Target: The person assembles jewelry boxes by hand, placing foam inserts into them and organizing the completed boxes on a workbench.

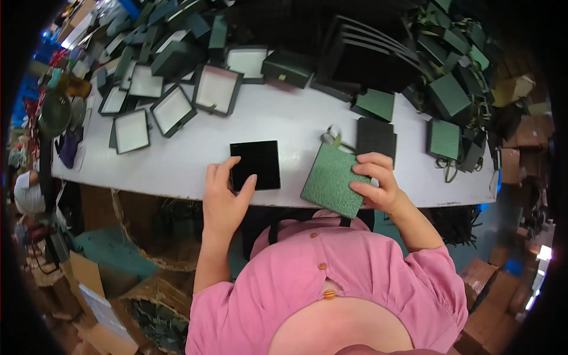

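In the head view, my right hand grips a green textured square box by its right edge. A pale ribbon loop sticks up at the box's far edge. My left hand has its thumb and forefinger spread, their tips at the left and near part of a black square panel lying flat on the white table. Just beyond my right hand lies a dark flat square piece.
Open trays with white insides, such as one tray, are spread at the back left. A stack of black sheets rises at the back. Green boxes, among them one box, pile up on the right. Cardboard cartons stand on the floor.
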A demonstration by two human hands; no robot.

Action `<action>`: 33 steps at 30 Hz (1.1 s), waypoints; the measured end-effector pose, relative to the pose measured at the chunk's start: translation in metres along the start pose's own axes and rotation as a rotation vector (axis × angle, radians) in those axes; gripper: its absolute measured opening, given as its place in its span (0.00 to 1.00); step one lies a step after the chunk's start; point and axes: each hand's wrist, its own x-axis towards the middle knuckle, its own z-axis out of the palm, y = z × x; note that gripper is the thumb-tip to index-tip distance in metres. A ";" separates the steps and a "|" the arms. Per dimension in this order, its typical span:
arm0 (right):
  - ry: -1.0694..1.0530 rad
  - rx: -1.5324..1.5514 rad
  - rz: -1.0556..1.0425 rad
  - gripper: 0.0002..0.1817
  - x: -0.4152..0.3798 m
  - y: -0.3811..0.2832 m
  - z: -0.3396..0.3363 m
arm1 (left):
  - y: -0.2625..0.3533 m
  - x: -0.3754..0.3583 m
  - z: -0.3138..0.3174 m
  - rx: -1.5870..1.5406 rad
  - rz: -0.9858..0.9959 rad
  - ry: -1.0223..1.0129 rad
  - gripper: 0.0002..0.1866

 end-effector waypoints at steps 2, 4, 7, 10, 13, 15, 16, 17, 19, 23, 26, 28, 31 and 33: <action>-0.307 0.260 0.267 0.21 0.008 -0.002 -0.001 | -0.008 -0.002 -0.017 -0.028 -0.135 -0.016 0.23; -0.457 0.332 0.250 0.19 0.019 0.005 -0.002 | -0.013 -0.004 -0.029 -0.007 -0.219 0.005 0.22; -0.368 0.161 -0.041 0.16 0.044 0.025 -0.008 | -0.027 -0.008 -0.033 0.090 -0.165 0.051 0.19; -0.125 -0.041 0.452 0.13 0.054 0.019 -0.003 | -0.020 -0.006 -0.035 0.086 0.016 0.117 0.17; -0.358 -0.310 0.812 0.12 0.080 0.004 0.018 | -0.031 -0.004 -0.030 0.204 0.236 0.084 0.14; -0.508 -0.432 0.768 0.19 0.080 0.007 0.031 | -0.034 -0.007 -0.023 0.084 0.189 0.050 0.13; -0.481 -0.286 0.782 0.18 0.082 0.010 0.035 | -0.033 -0.008 -0.021 0.025 0.166 0.032 0.12; -0.452 -0.139 0.792 0.18 0.085 0.014 0.038 | -0.033 -0.009 -0.019 0.036 0.178 0.044 0.11; -0.354 0.177 0.801 0.21 0.088 0.019 0.042 | -0.035 -0.011 -0.017 0.061 0.171 0.059 0.13; -0.091 0.304 0.675 0.29 0.090 0.014 0.047 | -0.022 -0.017 -0.023 0.102 0.157 0.019 0.18; -0.053 0.342 0.606 0.32 0.076 -0.019 0.031 | -0.022 -0.019 -0.023 0.139 0.115 -0.017 0.23; -0.176 0.212 0.557 0.31 0.059 -0.039 0.016 | -0.028 -0.020 -0.020 0.126 0.129 0.012 0.23; -0.253 -0.158 0.501 0.32 0.013 -0.055 0.026 | -0.031 -0.018 -0.010 0.100 0.189 0.074 0.24; -0.225 -0.192 0.524 0.34 0.021 -0.064 0.027 | -0.026 -0.013 -0.001 0.038 0.221 0.105 0.24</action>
